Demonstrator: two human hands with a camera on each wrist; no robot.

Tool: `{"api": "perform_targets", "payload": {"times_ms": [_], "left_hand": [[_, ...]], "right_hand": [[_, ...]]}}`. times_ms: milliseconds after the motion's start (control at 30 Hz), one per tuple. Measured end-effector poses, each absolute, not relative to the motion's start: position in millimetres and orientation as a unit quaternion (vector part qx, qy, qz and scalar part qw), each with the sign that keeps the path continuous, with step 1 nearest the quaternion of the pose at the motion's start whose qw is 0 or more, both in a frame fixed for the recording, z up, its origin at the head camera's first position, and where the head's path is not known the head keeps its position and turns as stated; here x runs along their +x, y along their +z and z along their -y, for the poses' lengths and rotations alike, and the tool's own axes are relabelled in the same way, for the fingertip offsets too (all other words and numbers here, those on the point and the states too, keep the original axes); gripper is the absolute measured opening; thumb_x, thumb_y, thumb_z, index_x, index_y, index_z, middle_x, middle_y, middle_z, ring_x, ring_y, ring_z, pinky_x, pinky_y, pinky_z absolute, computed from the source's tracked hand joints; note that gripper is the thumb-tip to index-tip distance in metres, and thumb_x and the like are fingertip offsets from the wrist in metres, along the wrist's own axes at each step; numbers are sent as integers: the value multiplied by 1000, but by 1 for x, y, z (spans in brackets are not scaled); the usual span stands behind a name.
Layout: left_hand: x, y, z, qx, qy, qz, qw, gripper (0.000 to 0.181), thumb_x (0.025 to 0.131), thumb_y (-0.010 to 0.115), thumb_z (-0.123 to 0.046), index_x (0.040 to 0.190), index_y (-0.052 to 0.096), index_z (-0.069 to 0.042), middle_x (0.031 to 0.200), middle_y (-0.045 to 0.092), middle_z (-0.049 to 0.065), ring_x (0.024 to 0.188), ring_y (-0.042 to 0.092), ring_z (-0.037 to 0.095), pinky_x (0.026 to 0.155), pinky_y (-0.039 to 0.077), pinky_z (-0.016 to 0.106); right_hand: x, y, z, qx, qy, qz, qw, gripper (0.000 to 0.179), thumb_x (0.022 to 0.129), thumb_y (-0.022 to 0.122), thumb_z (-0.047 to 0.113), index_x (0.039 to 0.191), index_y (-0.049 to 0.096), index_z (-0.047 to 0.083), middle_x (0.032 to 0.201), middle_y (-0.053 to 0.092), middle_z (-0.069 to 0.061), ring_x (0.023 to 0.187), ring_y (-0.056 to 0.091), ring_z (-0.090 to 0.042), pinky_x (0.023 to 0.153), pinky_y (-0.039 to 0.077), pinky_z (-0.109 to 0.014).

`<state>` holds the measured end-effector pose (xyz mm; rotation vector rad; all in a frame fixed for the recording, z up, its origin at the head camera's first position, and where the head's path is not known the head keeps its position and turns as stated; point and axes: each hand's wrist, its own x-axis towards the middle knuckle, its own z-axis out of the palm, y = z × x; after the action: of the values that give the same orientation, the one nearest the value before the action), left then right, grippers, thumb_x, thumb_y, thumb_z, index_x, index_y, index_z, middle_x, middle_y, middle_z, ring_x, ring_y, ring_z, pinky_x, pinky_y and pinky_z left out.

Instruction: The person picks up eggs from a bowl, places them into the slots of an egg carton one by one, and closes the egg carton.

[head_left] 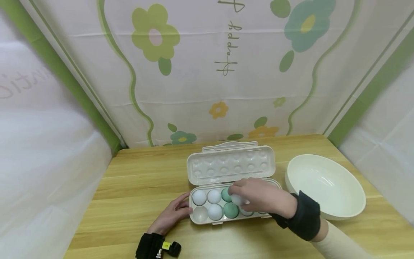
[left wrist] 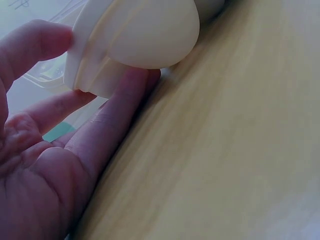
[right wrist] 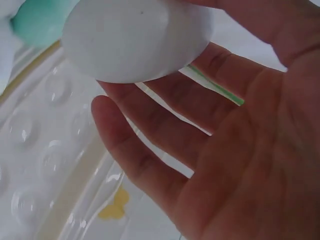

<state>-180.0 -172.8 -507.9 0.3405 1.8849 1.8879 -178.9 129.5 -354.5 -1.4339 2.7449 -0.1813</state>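
Observation:
A cream egg box (head_left: 206,220) lies with its lid (head_left: 231,169) folded back. White eggs (head_left: 199,197) and green eggs (head_left: 231,210) sit in its cups, and the front left cup (head_left: 199,214) holds no egg. My left hand (head_left: 171,214) holds the left end of the box, thumb at the rim and fingers against the end wall (left wrist: 155,32). My right hand (head_left: 258,196) pinches a white egg (right wrist: 137,40) between thumb and fingers, above the box. That hand hides much of the box's right part.
A large cream bowl (head_left: 323,187) stands on the right of the wooden table (head_left: 136,180), beside my right wrist. Printed cloth (head_left: 194,86) hangs behind the table's back edge, with white cloth (head_left: 55,144) at both sides.

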Motion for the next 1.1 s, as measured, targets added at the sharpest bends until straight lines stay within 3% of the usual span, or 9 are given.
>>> {"api": "perform_targets", "payload": {"times_ms": [233, 333, 467, 700, 933, 1100], "left_hand": [[-180, -510, 175, 121, 689, -678, 228, 63, 89, 59, -13, 143, 28, -9, 126, 53, 27, 106, 55, 23, 87, 46, 29], [-181, -511, 175, 117, 692, -672, 238, 62, 89, 59, -15, 143, 29, -11, 126, 53, 25, 107, 55, 24, 86, 48, 30], [-182, -512, 175, 114, 698, -661, 249, 62, 89, 60, -18, 143, 30, -14, 127, 53, 22, 108, 55, 25, 86, 49, 32], [-184, -513, 175, 133, 706, -650, 249, 62, 90, 57, -15, 144, 27, -12, 131, 48, 26, 111, 53, 25, 88, 48, 32], [-184, -512, 176, 136, 713, -637, 261, 63, 92, 54, -15, 145, 22, -8, 137, 41, 29, 115, 50, 25, 91, 47, 33], [-183, -512, 179, 136, 713, -636, 261, 61, 94, 52, -15, 145, 20, -6, 138, 39, 30, 117, 49, 25, 92, 46, 34]], "right_hand": [[-177, -374, -90, -521, -76, -850, -9, 35, 71, 73, 18, 103, 58, 16, 94, 63, 3, 87, 57, -11, 74, 49, -28], [-175, -379, -73, -533, -81, -842, 10, 37, 74, 73, 24, 107, 58, 17, 98, 63, 3, 91, 57, -11, 77, 48, -26], [-174, -383, -57, -540, -69, -838, 37, 38, 77, 71, 28, 112, 58, 20, 102, 63, 5, 92, 55, -9, 75, 47, -24], [-179, -393, -41, -573, -25, -819, -4, 32, 81, 68, 29, 111, 61, 22, 98, 64, 9, 92, 55, -7, 75, 46, -25], [-183, -401, -33, -566, 2, -825, -1, 28, 79, 70, 30, 106, 64, 26, 96, 59, 7, 86, 51, -6, 65, 41, -21], [-184, -408, -26, -552, 31, -833, -13, 26, 76, 72, 27, 101, 65, 29, 92, 58, 10, 84, 52, -7, 66, 41, -24]]}}
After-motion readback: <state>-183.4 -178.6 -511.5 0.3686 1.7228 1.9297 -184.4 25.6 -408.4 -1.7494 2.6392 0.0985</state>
